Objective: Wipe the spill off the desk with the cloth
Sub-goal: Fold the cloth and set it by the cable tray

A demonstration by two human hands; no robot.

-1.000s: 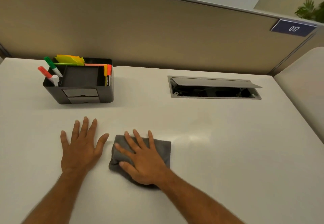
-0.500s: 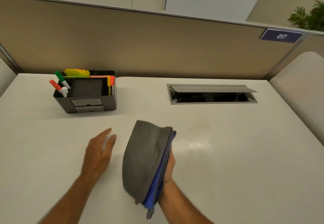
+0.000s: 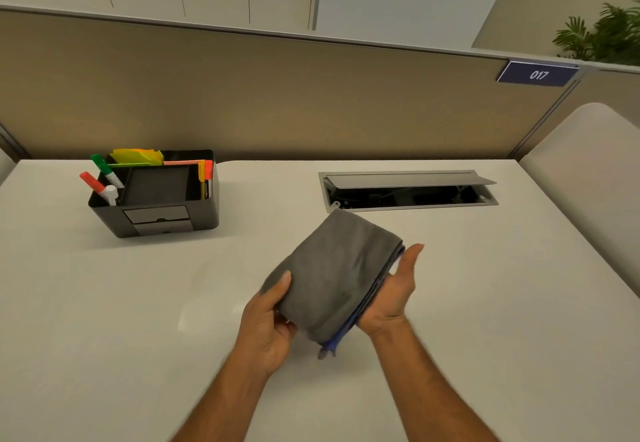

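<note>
A folded grey cloth (image 3: 337, 273) with a blue inner layer is lifted above the white desk (image 3: 104, 303), near its middle. My left hand (image 3: 268, 324) grips the cloth's left lower edge, thumb on top. My right hand (image 3: 394, 292) supports the cloth from the right and underneath, palm turned inward. A faint wet sheen lies on the desk to the left of my hands; I cannot make out a clear spill.
A dark desk organizer (image 3: 156, 195) with markers and sticky notes stands at the back left. A cable hatch (image 3: 408, 190) with its lid raised is set into the desk at the back right. A beige partition (image 3: 277, 95) bounds the far edge.
My right hand lifted the cloth off the desk and turned it upright. My left hand left the desk surface and took hold of the cloth's left edge.
</note>
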